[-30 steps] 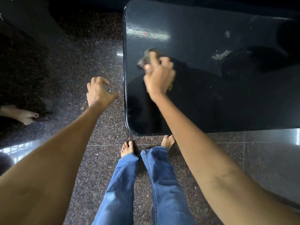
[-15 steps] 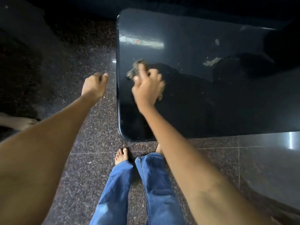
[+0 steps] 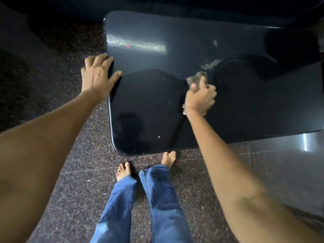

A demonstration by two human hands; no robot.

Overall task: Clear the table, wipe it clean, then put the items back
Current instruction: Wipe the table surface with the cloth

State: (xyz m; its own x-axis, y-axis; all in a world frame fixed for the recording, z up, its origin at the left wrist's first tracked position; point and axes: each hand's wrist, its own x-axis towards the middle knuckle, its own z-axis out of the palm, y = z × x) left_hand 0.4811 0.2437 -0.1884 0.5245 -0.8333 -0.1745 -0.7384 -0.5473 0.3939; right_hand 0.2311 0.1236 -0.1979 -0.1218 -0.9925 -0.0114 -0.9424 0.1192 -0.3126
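Table [image 3: 157, 111] fills the upper right of the view, dark and glossy with rounded corners, sitting on a speckled stone floor [image 3: 70, 190]. Nothing stands on the part I can see, just crumbs and a few pale smears up toward the far right [image 3: 210, 64], plus a bright light reflection near the far left corner.

Right hand [image 3: 199, 97] is down on the tabletop around the middle, fingers curled tight around a rag [image 3: 197, 78]. The rag is a greyish, scrunched thing that pokes out past the fingertips and a bit under the wrist too. The hand is motion-blurred, so finger detail is mushy, but it's clearly clamped on the cloth and pressing it to the surface. The nearest smear is just beyond the rag.

Left hand [image 3: 98, 76] is at the table's left edge, fingers spread apart, holding nothing. The thumb lies on the tabletop and the other fingertips reach the edge further up; the palm hangs off over the floor. Can't tell how hard it's pressing, or if the palm touches the rim at all.

Below, the person's jeans [image 3: 149, 199] and bare feet [image 3: 123, 171] are right at the near edge, one foot partly tucked under the table. Far end of the table fades into shadow and I can't make out anything there.
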